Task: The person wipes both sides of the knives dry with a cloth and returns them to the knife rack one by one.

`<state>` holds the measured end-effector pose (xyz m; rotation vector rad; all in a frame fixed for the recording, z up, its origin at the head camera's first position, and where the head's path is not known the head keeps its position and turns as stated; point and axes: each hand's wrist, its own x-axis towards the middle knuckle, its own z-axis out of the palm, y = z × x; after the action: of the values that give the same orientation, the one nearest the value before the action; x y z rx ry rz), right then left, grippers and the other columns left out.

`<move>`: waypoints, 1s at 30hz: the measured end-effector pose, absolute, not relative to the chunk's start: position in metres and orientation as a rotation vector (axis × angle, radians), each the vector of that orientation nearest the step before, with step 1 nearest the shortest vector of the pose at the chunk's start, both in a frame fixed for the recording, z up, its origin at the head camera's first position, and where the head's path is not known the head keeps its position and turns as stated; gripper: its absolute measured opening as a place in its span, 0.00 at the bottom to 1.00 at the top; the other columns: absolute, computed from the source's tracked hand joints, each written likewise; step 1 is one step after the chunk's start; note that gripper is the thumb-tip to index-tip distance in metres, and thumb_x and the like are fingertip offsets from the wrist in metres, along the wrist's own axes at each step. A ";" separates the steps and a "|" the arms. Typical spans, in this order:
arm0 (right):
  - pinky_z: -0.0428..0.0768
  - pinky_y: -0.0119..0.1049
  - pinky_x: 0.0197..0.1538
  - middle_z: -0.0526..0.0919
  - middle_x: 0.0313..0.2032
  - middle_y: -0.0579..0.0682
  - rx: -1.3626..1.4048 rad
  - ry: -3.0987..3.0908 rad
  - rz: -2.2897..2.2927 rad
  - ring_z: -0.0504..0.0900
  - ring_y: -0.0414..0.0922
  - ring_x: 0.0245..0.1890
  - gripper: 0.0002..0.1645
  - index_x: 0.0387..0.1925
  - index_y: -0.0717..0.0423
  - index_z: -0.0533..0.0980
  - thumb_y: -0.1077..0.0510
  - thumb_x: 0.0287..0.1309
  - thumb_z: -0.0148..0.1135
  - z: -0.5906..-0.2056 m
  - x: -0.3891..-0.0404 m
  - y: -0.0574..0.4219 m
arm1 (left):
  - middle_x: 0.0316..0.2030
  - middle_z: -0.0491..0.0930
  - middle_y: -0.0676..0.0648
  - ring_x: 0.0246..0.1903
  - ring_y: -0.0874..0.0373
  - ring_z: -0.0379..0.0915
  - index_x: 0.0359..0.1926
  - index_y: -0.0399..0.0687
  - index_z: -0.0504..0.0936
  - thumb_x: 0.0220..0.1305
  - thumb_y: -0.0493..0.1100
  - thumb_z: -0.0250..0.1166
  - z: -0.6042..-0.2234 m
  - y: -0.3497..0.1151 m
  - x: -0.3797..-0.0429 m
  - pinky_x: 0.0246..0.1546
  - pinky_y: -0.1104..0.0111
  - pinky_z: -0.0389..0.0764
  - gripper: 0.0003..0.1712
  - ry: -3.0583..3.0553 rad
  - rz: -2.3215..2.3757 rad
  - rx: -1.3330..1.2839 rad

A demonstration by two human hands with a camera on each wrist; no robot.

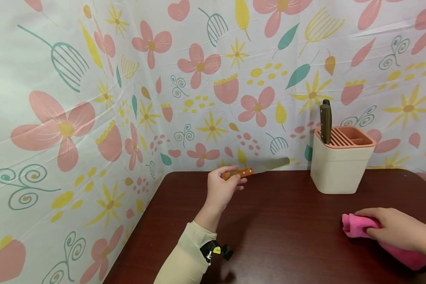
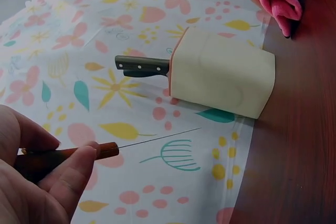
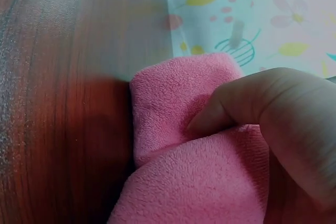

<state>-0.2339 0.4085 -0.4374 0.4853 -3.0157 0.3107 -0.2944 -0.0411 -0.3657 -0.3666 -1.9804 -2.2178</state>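
Observation:
My left hand [image 1: 224, 188] pinches a knife [image 1: 242, 172] by its wooden handle, up over the table's back part. The blade [image 1: 271, 165] points right, toward the knife block, and looks edge-on and thin in the left wrist view. On the right, my right hand [image 1: 399, 228] grips a folded pink cloth [image 1: 358, 226] low over the table. In the right wrist view the thumb presses into a fold of the cloth [image 3: 178, 108]. A cream knife block [image 1: 340, 169] with an orange slotted top stands at the back right. Dark-handled knives [image 1: 326, 122] stick up from its left side.
The dark red-brown wooden table [image 1: 269, 236] reaches back to a wall hung with a flower-patterned sheet [image 1: 213, 86]. The same sheet covers the left side. A small black camera mount [image 1: 213, 251] sits on my left wrist.

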 end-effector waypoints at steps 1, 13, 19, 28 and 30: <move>0.76 0.31 0.36 0.87 0.42 0.45 0.482 -3.009 0.310 0.73 0.29 0.33 0.26 0.53 0.54 0.83 0.53 0.50 0.75 -0.438 -0.233 0.409 | 0.65 0.74 0.37 0.36 0.44 0.90 0.53 0.39 0.85 0.65 0.30 0.65 -0.366 -0.041 -0.294 0.34 0.62 0.90 0.16 -1.964 -2.231 -0.368; 0.79 0.36 0.35 0.89 0.45 0.54 0.432 -2.964 0.293 0.81 0.35 0.34 0.34 0.54 0.55 0.83 0.40 0.49 0.79 -0.393 -0.240 0.419 | 0.32 0.88 0.39 0.24 0.50 0.87 0.42 0.40 0.85 0.68 0.42 0.68 -0.355 -0.036 -0.301 0.28 0.56 0.89 0.09 -1.917 -1.839 -0.603; 0.81 0.38 0.36 0.89 0.47 0.59 0.422 -2.799 0.238 0.85 0.38 0.37 0.31 0.54 0.58 0.83 0.45 0.52 0.78 -0.349 -0.254 0.424 | 0.25 0.85 0.43 0.20 0.49 0.85 0.24 0.46 0.70 0.66 0.42 0.63 -0.328 -0.025 -0.309 0.25 0.52 0.87 0.15 -1.952 -1.740 -0.664; 0.67 0.37 0.27 0.80 0.49 0.78 0.368 -2.732 0.181 0.65 0.42 0.17 0.32 0.66 0.73 0.70 0.65 0.61 0.56 -0.307 -0.281 0.425 | 0.19 0.78 0.34 0.17 0.42 0.80 0.25 0.48 0.63 0.67 0.39 0.56 -0.257 -0.003 -0.321 0.17 0.56 0.80 0.14 -2.002 -1.761 -0.817; 0.69 0.40 0.29 0.75 0.58 0.81 0.369 -2.738 0.165 0.69 0.45 0.21 0.34 0.67 0.75 0.67 0.67 0.59 0.55 -0.306 -0.290 0.428 | 0.18 0.79 0.35 0.16 0.44 0.80 0.25 0.49 0.65 0.67 0.39 0.56 -0.240 0.005 -0.324 0.16 0.56 0.79 0.13 -2.035 -1.708 -0.803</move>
<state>-0.2903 0.4278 -0.3060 0.3695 -2.7384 0.1648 -0.3237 0.0048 -0.2395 -0.8031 -2.0350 -1.7085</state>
